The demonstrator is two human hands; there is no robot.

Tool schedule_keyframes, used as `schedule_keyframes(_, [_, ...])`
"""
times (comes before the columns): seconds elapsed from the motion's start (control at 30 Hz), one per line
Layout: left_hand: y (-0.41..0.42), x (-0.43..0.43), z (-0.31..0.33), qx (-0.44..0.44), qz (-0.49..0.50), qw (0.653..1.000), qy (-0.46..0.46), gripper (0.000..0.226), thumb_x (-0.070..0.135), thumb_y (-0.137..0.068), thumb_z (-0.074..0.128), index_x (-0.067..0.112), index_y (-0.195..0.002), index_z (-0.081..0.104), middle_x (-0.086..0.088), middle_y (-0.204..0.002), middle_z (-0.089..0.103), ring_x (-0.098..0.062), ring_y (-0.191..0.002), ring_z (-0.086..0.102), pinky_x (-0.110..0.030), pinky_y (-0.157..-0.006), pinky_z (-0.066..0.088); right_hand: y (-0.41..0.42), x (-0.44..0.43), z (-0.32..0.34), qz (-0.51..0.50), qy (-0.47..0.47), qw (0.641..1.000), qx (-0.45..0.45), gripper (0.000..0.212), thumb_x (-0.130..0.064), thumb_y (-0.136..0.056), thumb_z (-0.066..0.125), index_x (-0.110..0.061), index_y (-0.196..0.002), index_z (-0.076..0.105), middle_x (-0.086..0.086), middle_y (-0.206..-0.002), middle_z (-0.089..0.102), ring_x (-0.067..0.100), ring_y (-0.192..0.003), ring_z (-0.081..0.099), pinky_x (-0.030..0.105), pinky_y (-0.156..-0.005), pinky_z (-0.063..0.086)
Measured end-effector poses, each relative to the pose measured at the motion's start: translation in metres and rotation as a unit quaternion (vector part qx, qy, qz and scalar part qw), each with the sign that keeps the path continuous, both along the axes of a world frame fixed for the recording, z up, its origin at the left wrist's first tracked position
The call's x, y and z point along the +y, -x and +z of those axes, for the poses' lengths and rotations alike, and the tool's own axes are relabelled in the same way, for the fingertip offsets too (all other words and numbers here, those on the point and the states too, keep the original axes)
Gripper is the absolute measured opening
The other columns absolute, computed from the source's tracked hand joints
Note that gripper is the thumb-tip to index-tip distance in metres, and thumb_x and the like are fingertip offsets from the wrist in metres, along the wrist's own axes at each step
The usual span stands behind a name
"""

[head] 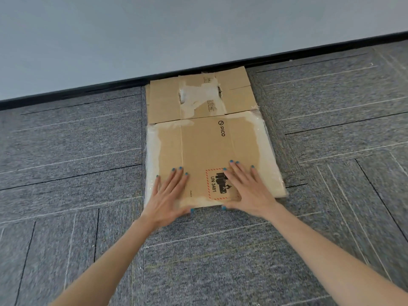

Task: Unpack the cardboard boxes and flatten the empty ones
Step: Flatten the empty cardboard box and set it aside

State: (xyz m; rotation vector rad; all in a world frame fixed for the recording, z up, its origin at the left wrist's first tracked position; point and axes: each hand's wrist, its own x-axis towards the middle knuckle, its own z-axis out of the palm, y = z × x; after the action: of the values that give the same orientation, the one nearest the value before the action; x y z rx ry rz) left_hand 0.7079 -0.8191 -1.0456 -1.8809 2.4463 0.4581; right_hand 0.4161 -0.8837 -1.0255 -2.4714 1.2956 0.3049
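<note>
While the flattened cardboard box (209, 151) lies on grey carpet floor (77, 151) against the white wall (154, 29) and black skirting (88, 89), both hands, left (167, 195) and right (247, 191), press it with fingers spread, gripping nothing.

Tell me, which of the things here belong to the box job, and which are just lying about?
Part of the job:
flattened cardboard box, lying on the floor against the wall
left hand and right hand, both pressing flat on its near end

Just there:
grey carpet
pale wall
black skirting
</note>
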Motion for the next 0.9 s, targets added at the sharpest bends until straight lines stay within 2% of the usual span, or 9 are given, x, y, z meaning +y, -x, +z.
schedule_keyframes(0.1, [0.001, 0.002, 0.0, -0.039, -0.039, 0.998, 0.002, 0.109, 0.093, -0.074, 0.02, 0.03, -0.157, -0.012, -0.003, -0.164, -0.021, -0.023, -0.151, -0.018, -0.063, -0.118, -0.007, 0.007, -0.001, -0.006, 0.04, 0.028, 0.999, 0.025, 0.117, -0.078, -0.072, 0.054, -0.032, -0.15, -0.021, 0.003, -0.154, -0.034, 0.02, -0.143, -0.029, 0.053, -0.118, -0.009])
schedule_keyframes(0.23, [0.005, 0.001, -0.006, -0.077, -0.034, 0.996, 0.023, 0.106, 0.09, -0.078, 0.026, 0.029, -0.158, -0.008, -0.005, -0.166, -0.014, -0.027, -0.152, -0.01, -0.066, -0.117, 0.001, 0.014, -0.015, 0.002, 0.075, 0.039, 0.995, 0.049, 0.107, -0.069, -0.078, 0.052, -0.036, -0.149, -0.02, 0.004, -0.155, -0.031, 0.023, -0.144, -0.024, 0.052, -0.12, 0.0])
schedule_keyframes(0.4, [0.006, 0.0, -0.008, -0.094, -0.028, 0.995, 0.012, 0.104, 0.09, -0.079, 0.024, 0.032, -0.156, -0.016, -0.002, -0.164, -0.021, -0.025, -0.151, -0.017, -0.063, -0.116, -0.007, 0.005, -0.007, 0.007, 0.064, 0.05, 0.993, 0.084, 0.105, -0.063, -0.08, 0.055, -0.031, -0.151, -0.015, 0.007, -0.156, -0.028, 0.026, -0.146, -0.019, 0.057, -0.118, 0.007])
schedule_keyframes(0.5, [0.012, 0.001, 0.0, -0.107, -0.009, 0.994, -0.019, 0.103, 0.089, -0.078, 0.025, 0.035, -0.152, -0.023, 0.0, -0.162, -0.028, -0.026, -0.15, -0.022, -0.064, -0.116, -0.009, -0.007, 0.003, 0.019, 0.036, 0.054, 0.993, 0.103, 0.104, -0.054, -0.081, 0.064, -0.024, -0.154, -0.004, 0.01, -0.16, -0.015, 0.028, -0.148, -0.006, 0.056, -0.117, 0.014])
schedule_keyframes(0.6, [0.023, 0.005, 0.027, -0.141, 0.002, 0.988, -0.058, 0.096, 0.079, -0.084, 0.027, 0.035, -0.152, -0.024, 0.002, -0.16, -0.03, -0.024, -0.149, -0.023, -0.061, -0.12, -0.005, -0.02, 0.017, 0.044, 0.039, 0.053, 0.995, 0.081, 0.087, -0.038, -0.086, 0.067, -0.018, -0.152, 0.014, 0.009, -0.161, 0.002, 0.028, -0.148, 0.008, 0.051, -0.118, 0.018])
schedule_keyframes(0.7, [0.035, 0.019, 0.072, -0.154, 0.013, 0.986, -0.066, 0.082, 0.066, -0.097, 0.033, 0.032, -0.156, -0.012, 0.003, -0.165, -0.018, -0.02, -0.152, -0.014, -0.054, -0.122, -0.003, -0.024, 0.037, 0.083, 0.035, 0.068, 0.996, 0.056, 0.068, -0.025, -0.092, 0.061, -0.016, -0.149, 0.025, 0.01, -0.16, 0.011, 0.027, -0.145, 0.018, 0.046, -0.116, 0.023])
schedule_keyframes(0.8, [0.049, 0.04, 0.127, -0.136, 0.031, 0.988, -0.068, 0.069, 0.058, -0.101, 0.031, 0.032, -0.158, 0.003, 0.002, -0.167, -0.002, -0.019, -0.153, -0.003, -0.051, -0.123, -0.001, -0.023, 0.059, 0.138, 0.018, 0.078, 0.996, 0.032, 0.057, -0.024, -0.095, 0.056, -0.014, -0.145, 0.032, 0.009, -0.158, 0.018, 0.026, -0.141, 0.027, 0.043, -0.112, 0.029])
schedule_keyframes(0.9, [0.063, 0.062, 0.189, -0.117, 0.043, 0.99, -0.069, 0.059, 0.053, -0.104, 0.029, 0.029, -0.157, 0.019, 0.001, -0.166, 0.013, -0.019, -0.153, 0.01, -0.05, -0.123, 0.005, -0.018, 0.084, 0.2, -0.005, 0.088, 0.996, 0.008, 0.046, -0.025, -0.095, 0.055, -0.015, -0.138, 0.041, 0.009, -0.153, 0.029, 0.025, -0.13, 0.041, 0.038, -0.1, 0.037])
